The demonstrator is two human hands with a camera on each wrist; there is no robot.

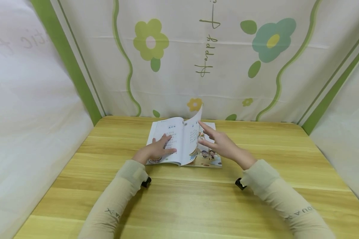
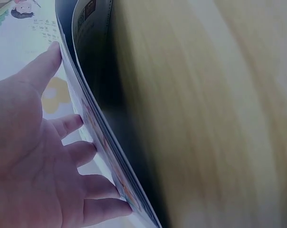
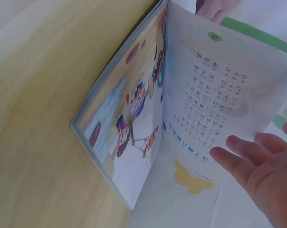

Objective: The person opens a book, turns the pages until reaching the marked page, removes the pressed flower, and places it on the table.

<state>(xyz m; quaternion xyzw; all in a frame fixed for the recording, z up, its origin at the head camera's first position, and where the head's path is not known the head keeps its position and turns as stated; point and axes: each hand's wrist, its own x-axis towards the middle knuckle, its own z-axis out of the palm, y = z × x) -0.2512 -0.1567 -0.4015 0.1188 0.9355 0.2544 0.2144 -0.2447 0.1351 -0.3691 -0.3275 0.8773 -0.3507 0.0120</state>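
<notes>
An open picture book [image 1: 160, 127] with printed text and coloured drawings lies on the wooden table. My left hand [image 1: 156, 148] rests on its left page with the fingers spread. One leaf [image 1: 192, 132] stands up from the spine, curving toward the right. At that leaf's outer edge is my right hand [image 1: 224, 145], its index finger and thumb extended and touching the paper. In the right wrist view, the fingers of this right hand [image 3: 257, 164] are loosely extended beside the raised leaf [image 3: 215, 85]. Below it shows an illustrated right page [image 3: 138, 128] with small figures.
The wooden table [image 1: 185, 202] extends in front of the book and to both sides. Behind it hangs a white curtain [image 1: 179, 79] with flowers and green lines. More white cloth [image 1: 33, 109] closes in the left side. A dark band [image 1: 240, 183] sits at the right wrist.
</notes>
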